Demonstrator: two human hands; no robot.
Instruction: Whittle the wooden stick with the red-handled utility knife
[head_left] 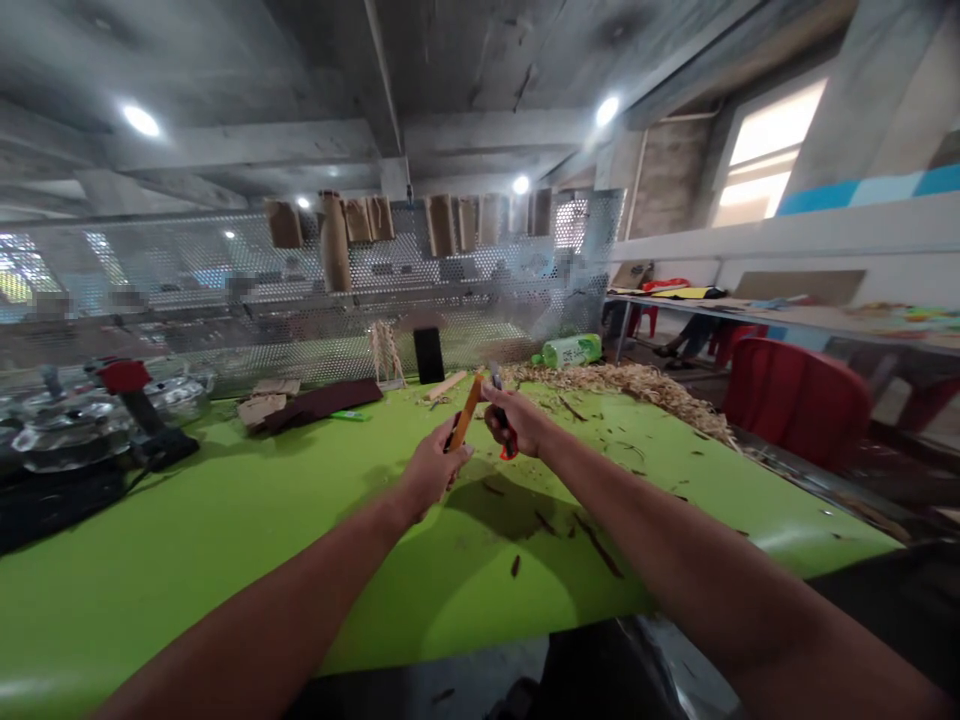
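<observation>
Left hand [431,470] gripping stick [469,408], right hand [519,420] knife [508,443]

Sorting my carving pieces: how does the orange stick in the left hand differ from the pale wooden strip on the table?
The orange stick is a deep orange, while the pale wooden strip is light tan. The stick is gripped at a tilt in the left hand; the strip lies on the green table. Both are long, narrow pieces of wood.

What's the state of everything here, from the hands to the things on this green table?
Left hand: gripping the wooden stick
Wooden stick: held tilted, off the table
Right hand: closed around the red-handled tool
Red-handled tool: held, off the table
Wood shavings: heaped on the table
Plastic bottle: lying on its side
Paper bags: hanging in a row
</observation>
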